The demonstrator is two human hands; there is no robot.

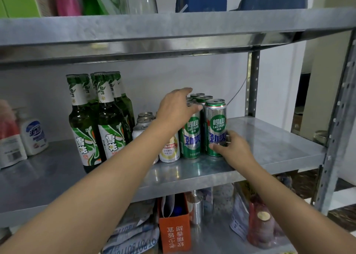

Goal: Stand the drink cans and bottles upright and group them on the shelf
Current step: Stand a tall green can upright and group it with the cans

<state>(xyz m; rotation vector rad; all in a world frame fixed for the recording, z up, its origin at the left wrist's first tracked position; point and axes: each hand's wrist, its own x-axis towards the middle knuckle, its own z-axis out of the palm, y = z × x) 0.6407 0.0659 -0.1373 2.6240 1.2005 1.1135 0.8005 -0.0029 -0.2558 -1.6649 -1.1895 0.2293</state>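
Note:
Several tall green-and-silver cans (pixel 216 119) stand upright in a cluster on the middle metal shelf (pixel 269 146). My right hand (pixel 234 147) grips the lower part of the front right can. My left hand (pixel 178 109) lies over the tops of the cans at the cluster's left, fingers curved around them. Left of it stand shorter silver cans (pixel 143 121) and a white-and-gold can (pixel 169 150), partly hidden by my left arm. Several green beer bottles (pixel 107 119) stand upright in a group further left.
A white pump bottle (pixel 33 136) and a red-and-white container (pixel 9 144) stand at the shelf's far left. The shelf's upright post (pixel 252 84) rises behind the cans on the right. An orange box (pixel 175 232) and bags fill the shelf below; jars and boxes sit above.

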